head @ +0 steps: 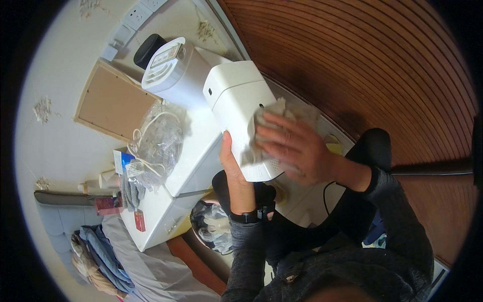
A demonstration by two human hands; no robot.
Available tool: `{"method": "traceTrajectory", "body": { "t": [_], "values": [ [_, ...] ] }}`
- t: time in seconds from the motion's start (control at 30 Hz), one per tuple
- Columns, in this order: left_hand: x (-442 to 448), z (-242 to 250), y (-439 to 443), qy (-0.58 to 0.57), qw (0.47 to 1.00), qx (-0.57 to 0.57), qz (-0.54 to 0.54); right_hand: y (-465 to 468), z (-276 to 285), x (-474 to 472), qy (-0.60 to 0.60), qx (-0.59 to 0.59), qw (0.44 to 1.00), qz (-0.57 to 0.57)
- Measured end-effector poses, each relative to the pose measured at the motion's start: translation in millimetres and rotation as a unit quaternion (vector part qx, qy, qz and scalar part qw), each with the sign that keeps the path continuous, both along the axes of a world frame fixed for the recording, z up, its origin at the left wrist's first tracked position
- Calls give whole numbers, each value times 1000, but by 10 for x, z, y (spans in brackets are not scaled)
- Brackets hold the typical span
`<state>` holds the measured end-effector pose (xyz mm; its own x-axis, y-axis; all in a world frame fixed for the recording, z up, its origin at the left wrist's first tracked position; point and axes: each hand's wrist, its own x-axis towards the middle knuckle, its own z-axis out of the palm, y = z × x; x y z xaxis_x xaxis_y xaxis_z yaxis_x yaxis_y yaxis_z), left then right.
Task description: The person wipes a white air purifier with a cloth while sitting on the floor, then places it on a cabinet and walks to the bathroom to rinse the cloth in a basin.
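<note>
A white boxy plastic appliance [234, 109] with rounded corners is held up in front of me, tilted. Small perforations dot its lower end, and a dark slot shows near the top. My left hand [236, 162], with a black band on its wrist, grips its lower left side, the thumb along the edge and the other fingers hidden behind. A grey-beige cloth [256, 124] lies against the appliance's right face under my right hand [302, 147]. That hand is slightly blurred, with its fingers spread over the cloth.
A white cabinet [200, 139] carries a second white appliance [177, 71], a clear plastic bag with a cord [158, 139], grey gloves [132, 190] and a small red box [139, 221]. A lined waste bin [213, 226] stands beside it. Ribbed wooden panelling [358, 56] rises at right.
</note>
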<state>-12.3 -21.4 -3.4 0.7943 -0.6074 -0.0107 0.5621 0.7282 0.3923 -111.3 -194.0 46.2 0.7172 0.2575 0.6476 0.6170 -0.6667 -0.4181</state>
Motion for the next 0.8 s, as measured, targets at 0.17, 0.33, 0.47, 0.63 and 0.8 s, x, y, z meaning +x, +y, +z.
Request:
{"method": "traceTrajectory", "body": {
  "t": [0.17, 0.33, 0.47, 0.63, 0.8],
  "values": [
    [0, 13, 8, -21, 996, 77, -28, -62, -77, 73, -19, 23, 1000, 7],
    [-141, 38, -222, -82, 977, 189, -49, -328, -188, 438, -12, 151, 983, -107],
    [-144, 92, -335, -195, 936, 293, 14, -375, -257, 635, 135, 432, 882, -126],
    [-108, 116, -320, -264, 923, 278, 36, -384, -305, 617, 205, 602, 768, -78],
    [-150, 79, -363, -279, 898, 337, 43, -323, -357, 612, 162, 471, 854, -153]
  ]
}}
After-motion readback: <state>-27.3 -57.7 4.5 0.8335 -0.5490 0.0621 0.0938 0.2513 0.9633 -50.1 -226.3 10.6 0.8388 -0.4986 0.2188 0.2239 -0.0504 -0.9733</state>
